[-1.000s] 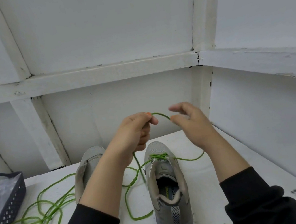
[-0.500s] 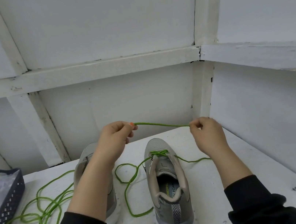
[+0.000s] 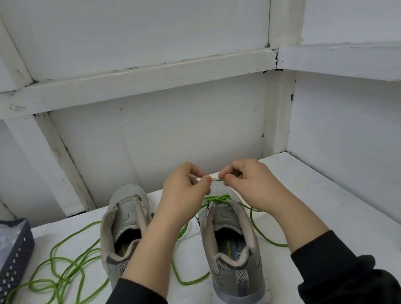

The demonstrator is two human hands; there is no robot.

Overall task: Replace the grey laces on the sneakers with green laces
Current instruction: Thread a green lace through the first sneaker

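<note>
White table [image 3: 307, 214], left hand [image 3: 184, 193], right hand [image 3: 248, 183] pinching green lace [image 3: 218, 180]

**Green lace begun on the right sneaker**

The green lace [image 3: 217, 198] crosses the toe-end eyelets of the right sneaker [image 3: 234, 264], just below the fingers. A short stretch of it is pinched between the fingertips of the left hand [image 3: 184, 193] and the right hand [image 3: 248, 186]. Its ends trail to either side of this upright grey mesh shoe. Left of the fingers stands the left sneaker [image 3: 125, 230], unlaced. Farther left, a loose green lace [image 3: 57, 277] lies in tangled loops.
</note>
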